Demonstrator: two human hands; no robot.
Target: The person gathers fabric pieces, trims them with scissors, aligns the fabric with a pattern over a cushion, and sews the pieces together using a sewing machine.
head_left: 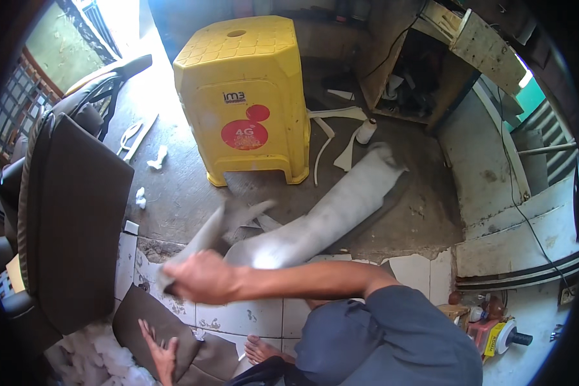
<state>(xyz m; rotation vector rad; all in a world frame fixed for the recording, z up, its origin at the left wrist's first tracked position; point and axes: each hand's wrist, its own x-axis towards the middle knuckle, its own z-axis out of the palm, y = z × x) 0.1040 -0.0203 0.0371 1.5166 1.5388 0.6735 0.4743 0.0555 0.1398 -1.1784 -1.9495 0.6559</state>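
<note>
The right hand (202, 276) is curled into a fist, blurred, above the tiled floor (270, 321) near its broken edge, and seems to grip a grey flap (206, 233); whether that flap belongs to the long light grey sheet (341, 209) is too blurred to tell. The left hand (161, 350) has its fingers spread, gripping nothing that shows, over a dark brown piece (138, 315) of covering material near the left end of the tiled floor. A bare foot (264, 350) is just beside the right edge of this piece, and white stuffing (96, 354) is heaped by its left edge. Farther out, the long sheet slants from the tiled floor's edge across the concrete floor (424, 212), its far end near a white spool (367, 130). Pale offcuts (345, 151) lie close to the yellow stool (241, 83), and a brown padded chair (77, 206) stands along the left side. An open cabinet (424, 83) fills the far right corner. Judging by the scraps, some cutting seems done; the brown piece and the long sheet lie loose and unjoined, so work on both looks unfinished, though how much remains cannot be told
</note>
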